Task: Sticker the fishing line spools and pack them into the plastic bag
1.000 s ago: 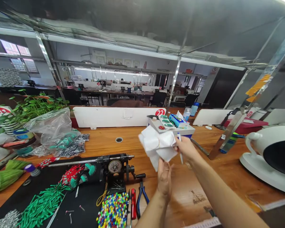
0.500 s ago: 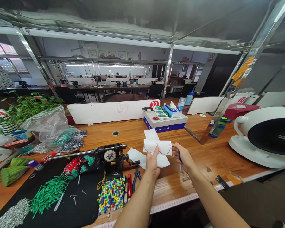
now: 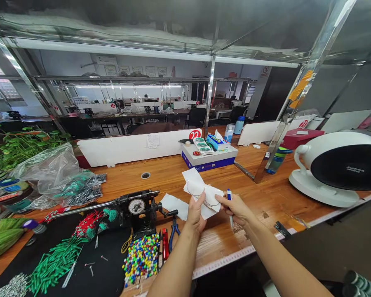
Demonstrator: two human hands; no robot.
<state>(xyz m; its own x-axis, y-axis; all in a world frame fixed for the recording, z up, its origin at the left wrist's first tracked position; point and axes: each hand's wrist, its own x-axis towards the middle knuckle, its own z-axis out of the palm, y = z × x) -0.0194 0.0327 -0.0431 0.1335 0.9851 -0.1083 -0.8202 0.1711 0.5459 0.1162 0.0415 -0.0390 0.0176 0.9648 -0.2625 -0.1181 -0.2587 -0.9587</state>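
A white paper (image 3: 195, 187) with dark curved lines is held between both hands above the wooden table (image 3: 123, 173). My left hand (image 3: 197, 214) pinches its lower middle with the thumb on top. My right hand (image 3: 236, 208) grips the paper's right edge and also has a blue and white pen (image 3: 229, 194) between its fingers. Another white sheet (image 3: 174, 206) lies on the table, left of my left hand. A white piece also shows under the held paper.
A black hand-cranked machine (image 3: 142, 210) stands left of my hands, with colourful beads (image 3: 141, 258), blue-handled pliers (image 3: 174, 233) and green sticks (image 3: 54, 266) nearby. Behind is a box (image 3: 208, 161); at right, a white fan (image 3: 327, 169).
The held paper has tilted and bent, its right side lower. My right hand has closed on its right edge, and the pen now stands more upright. The camera view has shifted slightly right.
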